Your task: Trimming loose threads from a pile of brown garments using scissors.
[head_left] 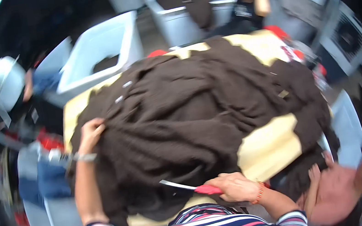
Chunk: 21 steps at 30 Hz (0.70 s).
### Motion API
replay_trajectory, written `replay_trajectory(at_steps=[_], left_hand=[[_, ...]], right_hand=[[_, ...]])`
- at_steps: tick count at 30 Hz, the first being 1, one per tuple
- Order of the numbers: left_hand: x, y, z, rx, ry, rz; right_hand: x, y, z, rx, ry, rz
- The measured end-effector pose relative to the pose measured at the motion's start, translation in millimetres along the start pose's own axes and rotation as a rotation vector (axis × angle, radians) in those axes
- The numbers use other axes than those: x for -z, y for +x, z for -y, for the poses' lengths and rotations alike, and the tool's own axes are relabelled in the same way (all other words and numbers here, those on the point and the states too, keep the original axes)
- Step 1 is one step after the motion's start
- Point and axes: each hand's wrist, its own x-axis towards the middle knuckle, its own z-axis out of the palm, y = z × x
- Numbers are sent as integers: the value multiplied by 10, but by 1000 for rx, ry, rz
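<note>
A heap of dark brown, fuzzy knitted cloth [178,95] is lying spread across a pale yellow tabletop [269,147], covering most of it and drooping over the near left edge. The left hand [90,134] is pinching a fold at the heap's left side, its fingertips closed on the cloth. The right hand [237,187] is gripping a red-handled tool with a slim silvery blade [208,189], its fingers wrapped around the handle and the blade pointing left above the near part of the cloth. Blur is hiding whether the blade is touching the knit.

The work is looking unfinished: the cloth is lying wrinkled and unfolded, with 2 small white labels [123,92] showing toward its far left and a small tan patch [283,94] on its right. Whether any cutting is done, the frame is not making clear. Beyond the table, a whitish rectangular plastic bin [133,45] is holding only a little dark material, while a second pale plastic bin [178,24] is carrying more brown cloth, partly hanging over its rim. Whether those pieces are finished or waiting, nothing visible is telling, so the amount left is staying uncertain.
</note>
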Motion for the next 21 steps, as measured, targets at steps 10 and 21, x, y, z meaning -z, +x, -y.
replay_trajectory(at_steps=[10,21], left_hand=[[-621,-1230,-2739,-950,-361,136],[-1860,-1066,-3527,-1251,-409,638]], right_hand=[[6,148,-205,152,-44,-349],[759,-1110,-1149,-609,-189,-795]])
